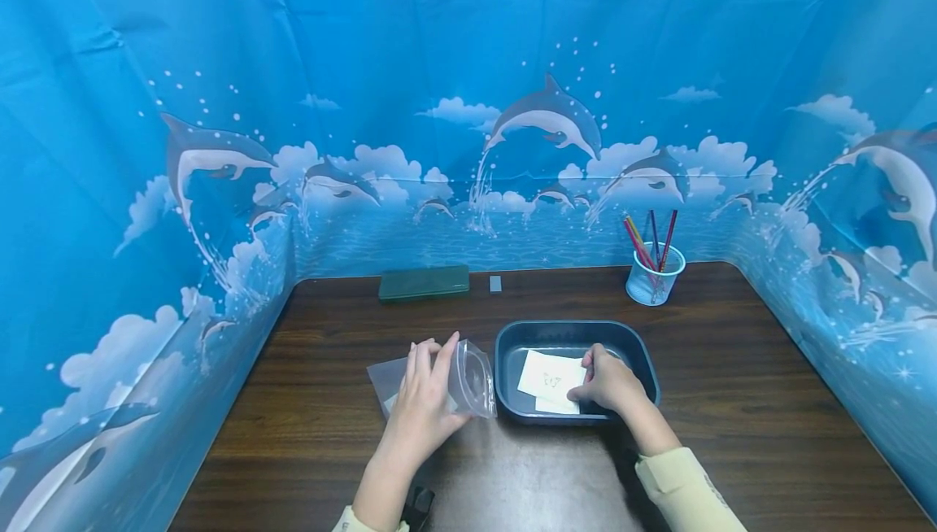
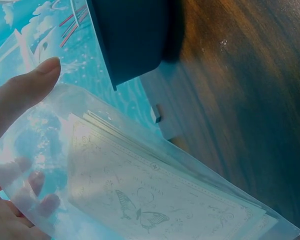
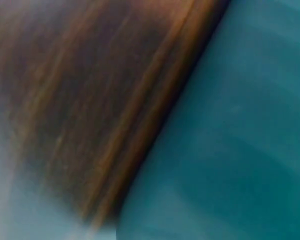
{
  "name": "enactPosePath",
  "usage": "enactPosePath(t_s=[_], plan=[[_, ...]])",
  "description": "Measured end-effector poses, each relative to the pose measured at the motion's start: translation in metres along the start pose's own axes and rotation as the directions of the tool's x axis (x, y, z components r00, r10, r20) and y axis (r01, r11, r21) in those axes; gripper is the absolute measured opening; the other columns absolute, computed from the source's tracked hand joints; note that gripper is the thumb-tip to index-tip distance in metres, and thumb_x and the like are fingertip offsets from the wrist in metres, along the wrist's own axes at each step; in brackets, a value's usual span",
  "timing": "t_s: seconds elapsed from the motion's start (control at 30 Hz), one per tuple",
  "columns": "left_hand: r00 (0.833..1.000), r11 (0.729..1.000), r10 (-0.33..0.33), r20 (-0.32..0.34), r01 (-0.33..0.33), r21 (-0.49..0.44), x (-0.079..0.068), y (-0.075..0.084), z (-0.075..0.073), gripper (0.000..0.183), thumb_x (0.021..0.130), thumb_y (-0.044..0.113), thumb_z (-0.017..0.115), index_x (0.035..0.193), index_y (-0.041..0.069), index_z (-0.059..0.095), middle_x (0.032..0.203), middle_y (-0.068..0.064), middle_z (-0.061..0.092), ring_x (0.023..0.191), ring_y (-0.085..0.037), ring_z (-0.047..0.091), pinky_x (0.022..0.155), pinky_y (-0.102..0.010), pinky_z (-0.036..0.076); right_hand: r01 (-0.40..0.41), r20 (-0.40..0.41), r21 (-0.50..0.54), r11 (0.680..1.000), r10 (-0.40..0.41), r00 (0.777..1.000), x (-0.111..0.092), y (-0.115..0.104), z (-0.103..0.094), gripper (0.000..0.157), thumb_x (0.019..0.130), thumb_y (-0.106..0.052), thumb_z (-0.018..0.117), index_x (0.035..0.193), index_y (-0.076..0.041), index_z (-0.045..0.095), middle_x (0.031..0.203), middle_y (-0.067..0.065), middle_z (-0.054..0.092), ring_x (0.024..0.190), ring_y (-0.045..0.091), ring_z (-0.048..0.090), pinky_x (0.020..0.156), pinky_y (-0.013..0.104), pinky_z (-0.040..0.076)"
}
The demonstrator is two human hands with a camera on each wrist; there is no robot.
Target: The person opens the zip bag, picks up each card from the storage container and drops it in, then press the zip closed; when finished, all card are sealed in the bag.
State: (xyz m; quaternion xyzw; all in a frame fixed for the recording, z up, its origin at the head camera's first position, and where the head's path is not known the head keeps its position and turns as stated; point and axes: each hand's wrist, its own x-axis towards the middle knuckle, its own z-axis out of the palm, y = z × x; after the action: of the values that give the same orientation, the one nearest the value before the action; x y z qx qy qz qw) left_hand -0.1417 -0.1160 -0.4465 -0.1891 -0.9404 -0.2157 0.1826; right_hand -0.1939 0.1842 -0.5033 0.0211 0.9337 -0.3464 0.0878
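My left hand [image 1: 420, 398] holds a clear plastic bag [image 1: 474, 381] by its mouth, which gapes towards the tray. Through the film in the left wrist view, a stack of pale cards [image 2: 140, 180] shows, the front one printed with a butterfly and a fine border. Thumb [image 2: 27, 92] on one side of the film and fingers on the other grip the bag. Over the dark blue tray [image 1: 567, 329], my right hand [image 1: 611, 381] pinches the right edge of a white butterfly card [image 1: 551, 377]. Another white card [image 1: 556, 407] peeks out beneath it.
A green case [image 1: 424, 282] and a small grey block [image 1: 495, 284] lie along the table's back edge. At the back right stands a light blue mesh cup [image 1: 654, 280] with several pencils. A dolphin-print curtain [image 1: 439, 68] encloses the dark wooden table [image 1: 315, 402].
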Motion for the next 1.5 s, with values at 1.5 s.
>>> enactPosePath(t_s=[1.5], plan=[[1.0, 1.0, 0.024, -0.019, -0.024, 0.009, 0.002, 0.003, 0.0, 0.117, 0.048, 0.028, 0.097, 0.147, 0.011, 0.038, 0.125, -0.015, 0.045, 0.122, -0.031, 0.042, 0.112, -0.045, 0.021, 0.613, -0.628, 0.173, 0.771, -0.393, 0.672, -0.061, -0.082, -0.029, 0.021, 0.082, -0.023, 0.078, 0.103, -0.018, 0.076, 0.087, -0.014, 0.069, 0.056, 0.009, 0.051, 0.046, 0.021, 0.042]])
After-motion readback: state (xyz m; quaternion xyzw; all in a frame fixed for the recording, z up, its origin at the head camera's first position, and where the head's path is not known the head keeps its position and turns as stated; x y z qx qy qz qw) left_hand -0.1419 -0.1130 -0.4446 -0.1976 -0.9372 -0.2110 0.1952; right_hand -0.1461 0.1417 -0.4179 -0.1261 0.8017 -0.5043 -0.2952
